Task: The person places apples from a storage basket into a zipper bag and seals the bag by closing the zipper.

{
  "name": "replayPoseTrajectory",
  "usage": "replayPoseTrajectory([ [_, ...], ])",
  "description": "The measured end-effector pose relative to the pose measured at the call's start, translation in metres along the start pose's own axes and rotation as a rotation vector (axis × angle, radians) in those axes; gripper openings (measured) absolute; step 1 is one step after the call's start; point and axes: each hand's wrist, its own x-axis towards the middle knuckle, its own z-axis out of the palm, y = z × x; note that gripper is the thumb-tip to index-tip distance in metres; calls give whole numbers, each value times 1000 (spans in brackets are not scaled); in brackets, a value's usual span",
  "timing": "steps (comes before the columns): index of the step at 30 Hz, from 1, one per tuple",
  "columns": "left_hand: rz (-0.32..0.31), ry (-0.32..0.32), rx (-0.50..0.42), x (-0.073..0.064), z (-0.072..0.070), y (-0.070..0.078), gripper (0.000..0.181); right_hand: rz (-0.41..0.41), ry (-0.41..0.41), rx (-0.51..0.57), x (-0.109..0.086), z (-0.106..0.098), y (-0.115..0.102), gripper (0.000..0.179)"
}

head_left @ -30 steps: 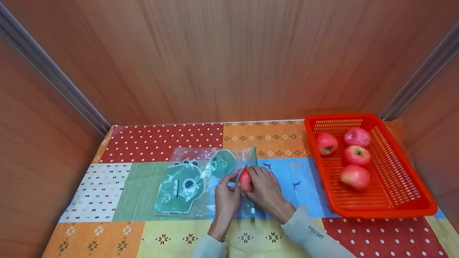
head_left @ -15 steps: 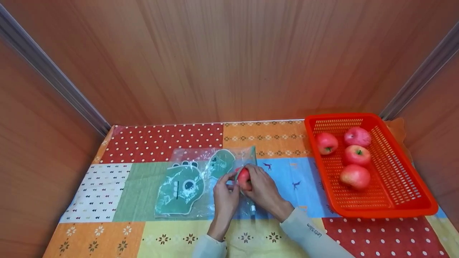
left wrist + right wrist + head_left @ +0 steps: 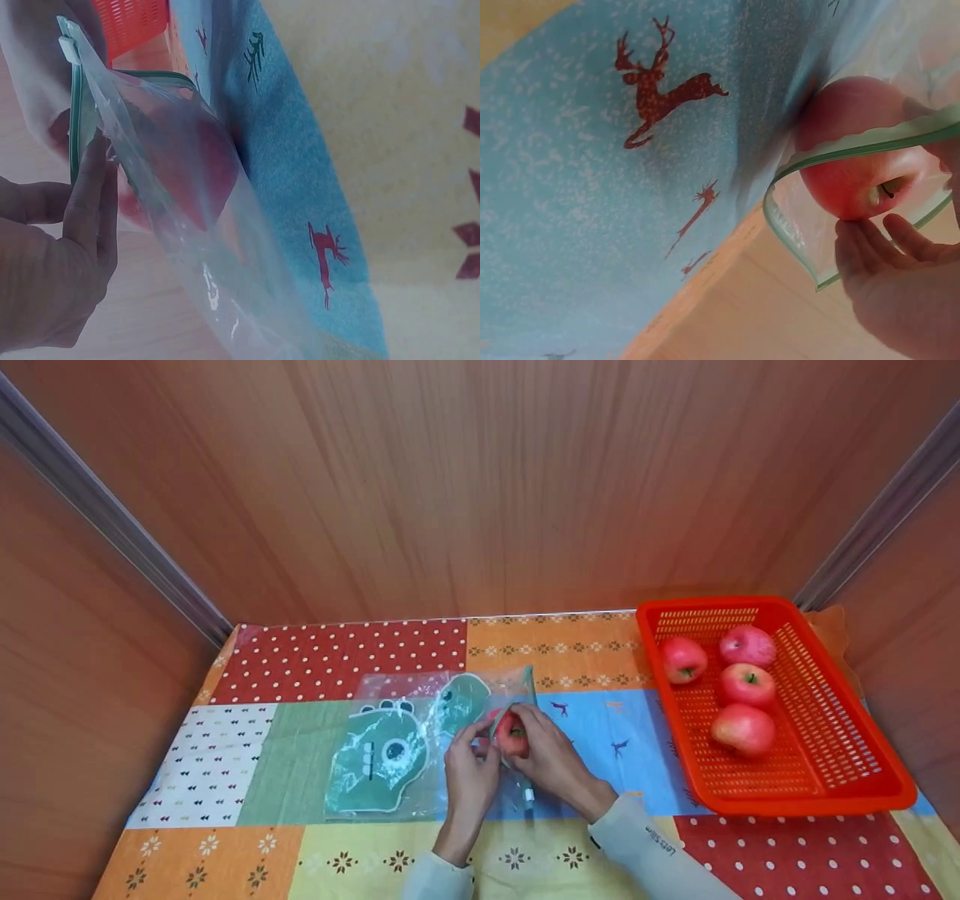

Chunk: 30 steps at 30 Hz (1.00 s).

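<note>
A clear zip bag [image 3: 439,787] with green dinosaur prints and a green-edged mouth lies on the patterned cloth, its mouth toward the right. My left hand [image 3: 471,772] pinches the bag's mouth edge; the left wrist view shows its fingers at the green zip strip [image 3: 76,127]. Gripped by my right hand [image 3: 555,757], a red apple [image 3: 511,735] sits in the open mouth with its stem facing right. In the right wrist view the green rim crosses in front of the apple [image 3: 847,187], part of it behind the clear film. The right fingertips [image 3: 855,232] touch its stem end.
An orange-red plastic basket [image 3: 780,802] stands at the right with several apples [image 3: 742,730] in it. A white zip slider [image 3: 529,795] sits at the near end of the bag's mouth. Wood-grain panels [image 3: 480,495] close in the back and both sides.
The apple has turned in my right hand, so its stem now shows in the head view. Both hands and the bag's mouth have shifted slightly left. The basket has not moved.
</note>
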Motion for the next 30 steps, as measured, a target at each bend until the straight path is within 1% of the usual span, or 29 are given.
replayPoseTrajectory([
  [3,10,8,5,0,0,0,35,-20,-29,34,1,-1,1,65],
  [7,12,7,-4,0,-1,0,36,-26,-48,18,2,-2,2,63],
  [15,24,27,-11,1,0,0,34,11,-14,-24,-2,-7,2,64],
  [20,34,33,-8,2,0,-1,33,35,4,-67,-4,-19,3,65],
  [23,13,23,-18,1,-1,-1,32,54,16,-101,-7,-29,3,63],
  [27,-23,3,-57,0,-2,-1,32,88,31,-148,-11,-41,3,61],
  [30,-27,-6,-77,-1,-2,-1,32,104,43,-192,-15,-49,5,60],
])
